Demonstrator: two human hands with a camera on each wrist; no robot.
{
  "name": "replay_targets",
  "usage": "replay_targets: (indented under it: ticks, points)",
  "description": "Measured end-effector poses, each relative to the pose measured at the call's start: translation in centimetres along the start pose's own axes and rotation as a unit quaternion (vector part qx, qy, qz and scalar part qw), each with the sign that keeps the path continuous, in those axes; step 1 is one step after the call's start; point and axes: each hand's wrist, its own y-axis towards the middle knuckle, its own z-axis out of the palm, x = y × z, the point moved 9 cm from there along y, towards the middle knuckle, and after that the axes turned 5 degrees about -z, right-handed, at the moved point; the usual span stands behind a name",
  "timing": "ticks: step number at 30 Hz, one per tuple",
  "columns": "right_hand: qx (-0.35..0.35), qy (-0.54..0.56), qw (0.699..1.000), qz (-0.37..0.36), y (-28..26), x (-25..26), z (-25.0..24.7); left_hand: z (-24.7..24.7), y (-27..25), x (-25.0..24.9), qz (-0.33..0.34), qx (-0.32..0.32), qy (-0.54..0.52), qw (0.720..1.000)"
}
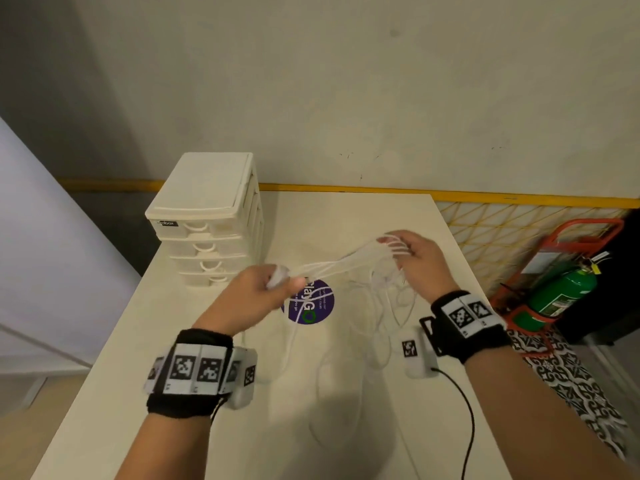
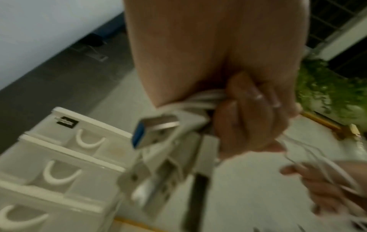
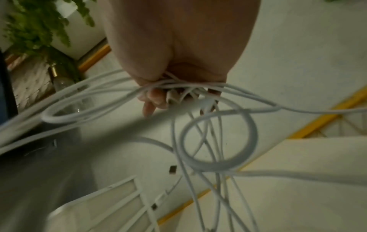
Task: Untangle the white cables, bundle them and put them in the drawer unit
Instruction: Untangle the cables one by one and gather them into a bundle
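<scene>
Several white cables (image 1: 339,266) stretch in the air between my two hands above the white table (image 1: 346,427). My left hand (image 1: 266,289) grips one end of the bunch; in the left wrist view its fingers (image 2: 248,119) curl round cables (image 2: 198,100) whose USB plugs (image 2: 157,130) stick out. My right hand (image 1: 408,254) holds the other end, the strands looped over its fingers (image 3: 152,98). From it loose cable loops (image 3: 218,141) hang down to the table. The white drawer unit (image 1: 207,216) stands at the table's far left with all drawers closed.
A purple round sticker (image 1: 311,303) lies on the table under the cables. A black cord (image 1: 464,403) runs from my right wrist device. A green fire extinguisher (image 1: 561,289) in a red stand sits right of the table, by a yellow lattice.
</scene>
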Motion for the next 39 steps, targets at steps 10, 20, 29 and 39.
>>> replay_targets:
  ticks: [10, 20, 29, 39]
  points:
    - [0.134, -0.297, 0.945, 0.017, -0.7, -3.6, 2.8, 8.4, -1.4, -6.1, 0.026, 0.252, -0.364, 0.896]
    - [0.205, -0.276, 0.939, -0.001, -6.3, -3.6, 11.4, 6.1, 3.2, -6.9, 0.0, 0.135, -0.718, 0.682]
    - [0.18, -0.347, 0.92, -0.02, -6.7, -4.1, 11.2, 6.7, 2.7, -9.1, 0.024, 0.223, -0.78, 0.585]
    - [0.217, -0.322, 0.917, -0.089, -7.5, -1.5, 11.1, 2.4, 3.7, -6.1, 0.067, -0.013, -0.627, 0.776]
